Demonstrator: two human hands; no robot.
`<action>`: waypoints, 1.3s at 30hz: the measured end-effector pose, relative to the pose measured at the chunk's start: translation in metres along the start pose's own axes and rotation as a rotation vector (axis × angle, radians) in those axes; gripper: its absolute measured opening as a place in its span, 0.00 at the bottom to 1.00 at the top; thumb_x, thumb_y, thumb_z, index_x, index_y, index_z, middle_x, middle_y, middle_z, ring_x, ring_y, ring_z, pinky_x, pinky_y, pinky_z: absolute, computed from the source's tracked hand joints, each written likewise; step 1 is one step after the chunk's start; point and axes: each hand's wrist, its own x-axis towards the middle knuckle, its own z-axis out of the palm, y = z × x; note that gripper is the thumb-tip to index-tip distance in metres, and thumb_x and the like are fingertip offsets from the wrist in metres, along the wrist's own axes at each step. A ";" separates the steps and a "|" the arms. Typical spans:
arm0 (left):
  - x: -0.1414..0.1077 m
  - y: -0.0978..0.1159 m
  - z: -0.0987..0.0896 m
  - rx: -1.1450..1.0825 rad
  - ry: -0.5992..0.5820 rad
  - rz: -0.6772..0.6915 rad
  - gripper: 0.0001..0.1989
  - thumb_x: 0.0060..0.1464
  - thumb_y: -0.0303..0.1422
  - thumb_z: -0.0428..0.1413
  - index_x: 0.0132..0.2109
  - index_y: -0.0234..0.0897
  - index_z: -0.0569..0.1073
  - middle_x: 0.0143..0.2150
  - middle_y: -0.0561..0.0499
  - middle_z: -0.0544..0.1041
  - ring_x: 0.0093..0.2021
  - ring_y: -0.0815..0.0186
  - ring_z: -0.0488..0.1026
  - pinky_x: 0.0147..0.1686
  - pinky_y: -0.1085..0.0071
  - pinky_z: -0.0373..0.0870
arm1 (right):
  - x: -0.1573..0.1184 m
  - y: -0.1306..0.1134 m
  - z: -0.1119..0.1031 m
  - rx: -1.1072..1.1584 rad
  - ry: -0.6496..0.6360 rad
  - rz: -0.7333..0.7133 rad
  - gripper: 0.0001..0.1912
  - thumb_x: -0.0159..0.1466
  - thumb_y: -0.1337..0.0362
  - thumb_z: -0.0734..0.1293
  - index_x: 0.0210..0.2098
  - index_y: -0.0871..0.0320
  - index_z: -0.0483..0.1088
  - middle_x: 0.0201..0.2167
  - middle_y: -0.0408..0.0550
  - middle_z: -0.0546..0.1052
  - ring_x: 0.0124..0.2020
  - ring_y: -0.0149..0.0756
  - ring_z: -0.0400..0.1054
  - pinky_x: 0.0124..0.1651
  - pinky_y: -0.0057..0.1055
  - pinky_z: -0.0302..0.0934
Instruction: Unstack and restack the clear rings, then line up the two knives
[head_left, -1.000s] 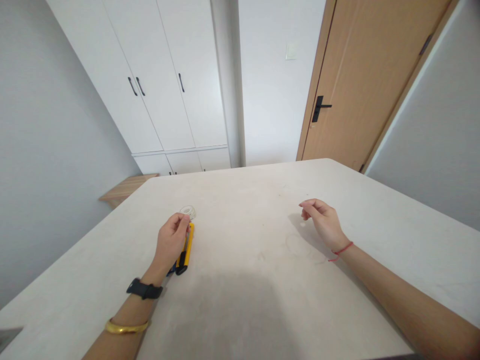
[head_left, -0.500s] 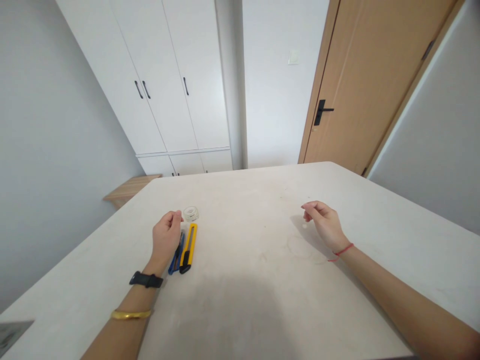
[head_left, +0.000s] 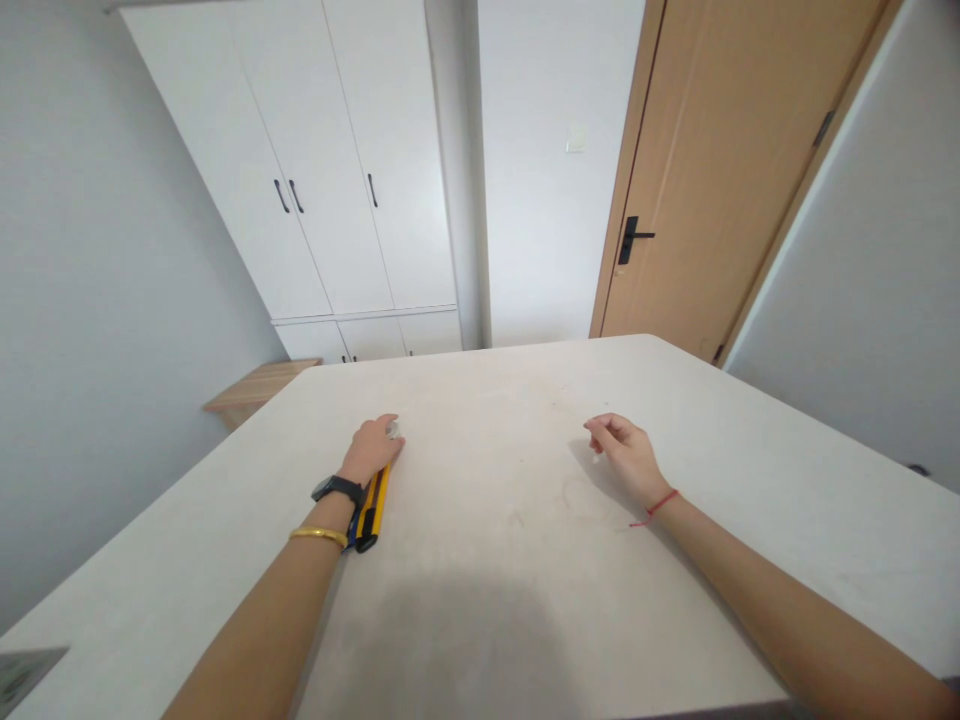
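Note:
My left hand (head_left: 373, 446) reaches over the left part of the white table, its fingers and thumb closed around a small clear tape roll (head_left: 393, 430). Just below that hand lies a yellow utility knife (head_left: 373, 515) with a black end. A blue tool (head_left: 352, 533) beside the knife is mostly hidden under my left wrist. On the right, my right hand (head_left: 626, 455) is held over the table with its fingers curled together; nothing shows between them.
The white table (head_left: 480, 500) fills the lower view. Behind it stand white cabinets (head_left: 352, 200) and a wooden door (head_left: 720, 180). A wooden surface (head_left: 259, 388) is beyond the table's left edge. A grey plate (head_left: 30, 675) sits at the lower left.
My left hand has moved forward and right from beside the knife onto the tape roll, and its fingers have gone around it. My right hand looks nearly unchanged; the view has shifted slightly.

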 end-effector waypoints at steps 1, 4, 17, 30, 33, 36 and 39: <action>-0.003 0.007 0.002 -0.010 0.003 0.024 0.26 0.51 0.33 0.54 0.58 0.32 0.68 0.50 0.36 0.73 0.53 0.49 0.70 0.53 0.58 0.63 | 0.000 0.000 0.001 0.002 -0.003 0.003 0.21 0.53 0.44 0.68 0.24 0.57 0.70 0.17 0.41 0.69 0.20 0.32 0.62 0.26 0.31 0.58; -0.020 0.033 0.011 -0.055 0.003 0.143 0.26 0.52 0.33 0.54 0.59 0.33 0.68 0.51 0.38 0.72 0.53 0.52 0.69 0.55 0.60 0.62 | -0.002 0.001 0.005 0.010 -0.047 0.015 0.19 0.54 0.46 0.68 0.25 0.57 0.69 0.18 0.41 0.69 0.20 0.32 0.62 0.26 0.31 0.57; -0.073 0.087 0.018 -0.305 -0.091 0.406 0.31 0.56 0.41 0.53 0.65 0.37 0.58 0.65 0.41 0.62 0.61 0.56 0.64 0.58 0.60 0.60 | -0.036 -0.015 0.060 -0.347 -0.361 -0.279 0.16 0.59 0.59 0.67 0.46 0.56 0.72 0.47 0.53 0.73 0.49 0.44 0.65 0.55 0.42 0.58; -0.084 0.035 -0.010 0.304 -0.164 -0.120 0.18 0.57 0.35 0.48 0.50 0.29 0.68 0.48 0.33 0.71 0.49 0.47 0.71 0.43 0.58 0.68 | -0.041 -0.024 0.092 -0.235 -0.426 -0.183 0.13 0.59 0.60 0.67 0.43 0.57 0.69 0.40 0.50 0.75 0.39 0.38 0.69 0.44 0.36 0.62; -0.083 0.061 -0.001 0.243 -0.187 0.098 0.17 0.56 0.32 0.50 0.52 0.35 0.68 0.51 0.40 0.71 0.52 0.53 0.69 0.48 0.62 0.66 | -0.037 -0.024 0.080 -0.138 -0.401 -0.057 0.10 0.60 0.57 0.63 0.37 0.56 0.65 0.30 0.44 0.73 0.30 0.35 0.67 0.35 0.32 0.60; -0.079 0.079 0.009 0.104 -0.171 0.352 0.19 0.56 0.27 0.50 0.55 0.38 0.66 0.52 0.43 0.72 0.53 0.59 0.67 0.52 0.66 0.63 | -0.033 -0.022 0.069 -0.098 -0.434 -0.017 0.08 0.60 0.58 0.61 0.33 0.56 0.64 0.25 0.41 0.71 0.29 0.34 0.65 0.34 0.31 0.57; -0.077 0.084 0.018 -0.086 -0.105 0.507 0.15 0.59 0.29 0.48 0.53 0.37 0.69 0.50 0.44 0.73 0.51 0.60 0.68 0.52 0.65 0.64 | -0.032 -0.023 0.061 -0.160 -0.535 -0.028 0.06 0.56 0.62 0.64 0.32 0.56 0.64 0.24 0.39 0.68 0.27 0.32 0.61 0.31 0.29 0.55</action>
